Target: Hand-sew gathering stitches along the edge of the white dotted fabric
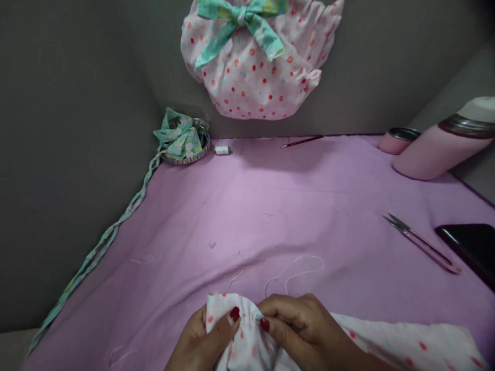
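A piece of white fabric with red and orange spots [241, 354] is gathered between my two hands at the front edge of the table. My left hand [208, 338] grips it from the left, thumb pressed on top near the puckered edge. On the other side, my right hand [306, 332] pinches the gathers between thumb and fingers; whether a needle is there I cannot make out. More of the fabric spreads to the right beneath my right forearm. A loose white thread [297, 260] curls on the cloth just beyond my right hand.
Pink thread snips [422, 244] and a black phone-like object [476, 253] lie at the right. Behind them stand a pink bottle [444, 149] and a pink cup [393, 142]. A basket [186, 159] with green fabric, a thread spool [222, 150] and a thin red stick [302, 142] sit at the back.
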`<state>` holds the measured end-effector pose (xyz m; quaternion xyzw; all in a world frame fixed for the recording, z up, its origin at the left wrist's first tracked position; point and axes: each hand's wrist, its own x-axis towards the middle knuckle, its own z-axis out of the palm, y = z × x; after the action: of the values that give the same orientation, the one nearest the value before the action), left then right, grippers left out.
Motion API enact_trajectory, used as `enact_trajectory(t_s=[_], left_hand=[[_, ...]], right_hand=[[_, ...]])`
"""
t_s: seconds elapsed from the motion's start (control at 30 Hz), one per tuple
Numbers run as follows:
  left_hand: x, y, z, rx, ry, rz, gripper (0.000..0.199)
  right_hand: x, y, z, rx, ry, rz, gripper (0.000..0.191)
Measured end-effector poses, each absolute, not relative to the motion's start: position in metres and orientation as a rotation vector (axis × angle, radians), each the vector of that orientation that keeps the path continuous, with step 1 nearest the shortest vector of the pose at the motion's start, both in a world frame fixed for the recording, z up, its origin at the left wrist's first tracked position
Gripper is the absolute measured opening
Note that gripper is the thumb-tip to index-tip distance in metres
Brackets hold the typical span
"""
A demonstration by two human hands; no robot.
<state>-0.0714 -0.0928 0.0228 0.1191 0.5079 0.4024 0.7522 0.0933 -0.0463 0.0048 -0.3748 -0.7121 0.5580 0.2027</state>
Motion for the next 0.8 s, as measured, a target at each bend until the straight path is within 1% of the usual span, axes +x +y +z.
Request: enact_trajectory(t_s=[0.1, 0.23, 0.5, 0.67, 0.8], left_hand=[[-0.0725, -0.0925, 0.0226, 0.251, 1.081, 0.882, 0.024], [-0.0723, -0.0920, 0.0227, 0.195, 1.024, 0.865, 0.032], [-0.0654, -0.0937, 0.0214, 0.278, 1.144, 0.921, 0.028], [-0.0677, -0.0919, 0.0247, 0.329, 1.193, 0.924, 0.026], [-0.0726, -0.0908, 0.0248, 0.342, 1.197, 0.910, 0.024]], right_hand=[[0.0943, -0.0474, 0.0041, -1.063, -1.988, 1.566, 0.023], [0.0954, -0.0485, 0.0047, -1.047, -2.004, 1.565, 0.022], [0.0938, -0.0485, 0.0045, -1.088, -1.946, 1.609, 0.017], [0.0955, -0.0475, 0.0066, -0.976, -1.876, 1.698, 0.025], [0.0961, -0.0461, 0.0067, -0.977, -1.814, 1.739, 0.026]])
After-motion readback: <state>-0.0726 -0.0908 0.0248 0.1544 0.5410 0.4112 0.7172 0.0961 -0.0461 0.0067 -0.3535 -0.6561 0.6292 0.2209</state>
